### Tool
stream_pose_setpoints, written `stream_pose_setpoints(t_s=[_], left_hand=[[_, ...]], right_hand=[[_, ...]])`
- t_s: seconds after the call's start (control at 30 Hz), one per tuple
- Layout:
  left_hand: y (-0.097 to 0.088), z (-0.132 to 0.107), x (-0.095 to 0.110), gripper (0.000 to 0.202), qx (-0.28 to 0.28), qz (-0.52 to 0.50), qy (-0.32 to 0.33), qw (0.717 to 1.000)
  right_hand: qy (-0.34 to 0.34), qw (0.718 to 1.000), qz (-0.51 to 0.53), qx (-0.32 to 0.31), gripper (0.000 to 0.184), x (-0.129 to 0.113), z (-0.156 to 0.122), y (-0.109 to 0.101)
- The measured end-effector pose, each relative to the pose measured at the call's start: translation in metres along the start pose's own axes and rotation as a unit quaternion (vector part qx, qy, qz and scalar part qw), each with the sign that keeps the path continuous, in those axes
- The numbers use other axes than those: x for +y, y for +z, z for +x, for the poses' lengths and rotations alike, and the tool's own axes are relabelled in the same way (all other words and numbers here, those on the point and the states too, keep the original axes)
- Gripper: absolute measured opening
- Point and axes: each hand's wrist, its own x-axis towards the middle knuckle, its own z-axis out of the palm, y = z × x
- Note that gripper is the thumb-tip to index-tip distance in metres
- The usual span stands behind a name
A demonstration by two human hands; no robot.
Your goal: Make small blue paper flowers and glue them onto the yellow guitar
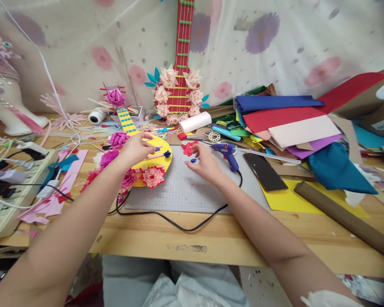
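Note:
My left hand (136, 150) lies over the yellow body of a small paper guitar (162, 161), its fingers curved and apart. A dark blue piece shows at its fingertips; whether they touch it I cannot tell. Close by on the yellow body is a small dark blue paper flower (167, 154). Magenta and pink paper flowers (153, 176) line the guitar's edge. My right hand (207, 163) hovers over the grey cutting mat (179, 196), thumb and fingers apart. Between them is a small blue petal (193, 160), with a red paper flower (188, 148) just beyond.
A blue glue gun (227, 154) and a phone (263, 171) lie right of my right hand. The black cord (179, 228) loops across the table front. A red paper guitar (178, 96) stands behind. Coloured paper (284, 115) is piled right; a power strip (22, 187) sits left.

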Motion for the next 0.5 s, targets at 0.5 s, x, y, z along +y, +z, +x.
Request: stream_pose_setpoints(t_s=[0.5], left_hand=[[-0.017, 0.010, -0.013, 0.040, -0.005, -0.028, -0.008, 1.000]], right_hand=[[-0.089, 0.990, -0.105, -0.016, 0.062, -0.039, 0.040, 0.059]])
